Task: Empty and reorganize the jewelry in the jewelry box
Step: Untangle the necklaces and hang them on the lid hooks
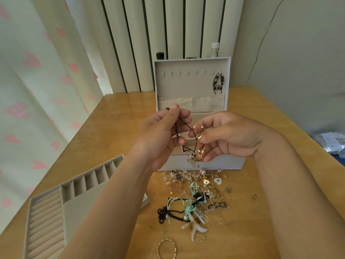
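Note:
The grey jewelry box (214,162) stands open at the table's middle, its lid upright with a row of hooks. One beaded necklace (218,83) hangs on the rightmost hooks. My left hand (162,135) pinches a dark cord necklace (183,124) above the box. My right hand (227,136) pinches a thin gold chain (199,136) tangled with that cord. A small silvery pendant (193,160) dangles below both. A pile of loose jewelry (196,193) lies on the table in front of the box, with a white starfish charm (194,226) and a gold bangle (167,248).
A removed beige tray (56,212) with ring rolls and slots lies at the left on the wooden table (115,128). Two bottles (212,50) stand behind the lid. A stray earring (255,196) lies to the right. Plastic packets (330,143) sit at the right edge.

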